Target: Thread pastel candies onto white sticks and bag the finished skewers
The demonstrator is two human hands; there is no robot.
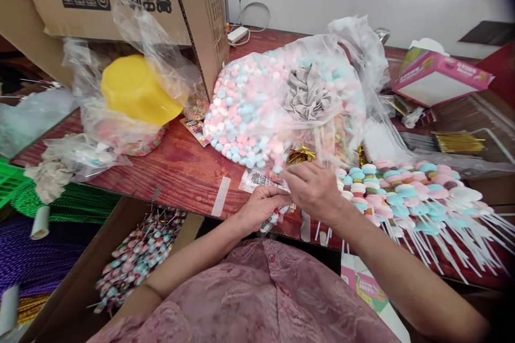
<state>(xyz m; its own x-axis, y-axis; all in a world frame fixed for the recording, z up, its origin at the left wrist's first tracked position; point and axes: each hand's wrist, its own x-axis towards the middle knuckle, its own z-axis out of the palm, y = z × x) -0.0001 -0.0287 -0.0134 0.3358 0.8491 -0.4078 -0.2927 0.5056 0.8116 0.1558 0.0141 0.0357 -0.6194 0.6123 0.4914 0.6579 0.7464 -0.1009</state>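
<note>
At the table's front edge, my left hand [263, 204] is closed around a small clear-wrapped marshmallow skewer [274, 220], whose pink and blue pieces show below the fingers. My right hand [314, 188] is close beside it, fingers pinched together; what they grip is hidden and slightly blurred. Just beyond lie gold twist ties [301, 155] and a printed clear packet [257, 179]. A large clear bag of pink, white and blue marshmallows [245, 112] fills the table ahead. To the right, several unwrapped marshmallow skewers [398, 193] lie in rows, white sticks toward me.
Left on the table, a yellow bowl [137, 88] rests upside down over bagged candy, before a cardboard box [120, 0]. Below left, an open carton holds many wrapped skewers [137, 252]. A pink box [438, 72] and gold sticks [458, 142] lie at the right.
</note>
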